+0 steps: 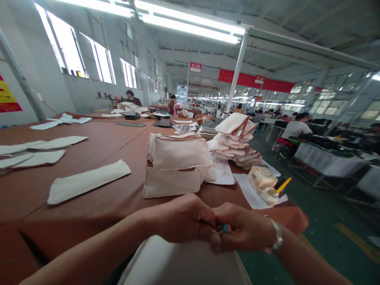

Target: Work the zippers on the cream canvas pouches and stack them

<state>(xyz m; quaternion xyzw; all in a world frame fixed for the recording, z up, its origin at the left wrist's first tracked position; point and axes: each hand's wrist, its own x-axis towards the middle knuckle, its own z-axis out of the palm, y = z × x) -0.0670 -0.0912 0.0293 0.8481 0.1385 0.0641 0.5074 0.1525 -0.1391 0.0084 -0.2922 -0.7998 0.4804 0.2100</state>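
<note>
My left hand [185, 217] and my right hand [243, 228] meet low in the view, fingertips pinched together on a small blue object [225, 228] that is mostly hidden. A metal bracelet circles my right wrist. Both hands hover over a cream fabric piece [178, 263] at the near table edge. Just beyond them stands a stack of cream canvas bags [176, 164] with red-brown trim.
A long brown table [103, 206] carries flat cream fabric strips [87, 181], a heap of folded cream pieces [236, 142], and a wrapped packet [263, 182] with a yellow pen on white paper. Other people sit at tables farther back and to the right. Green floor lies on the right.
</note>
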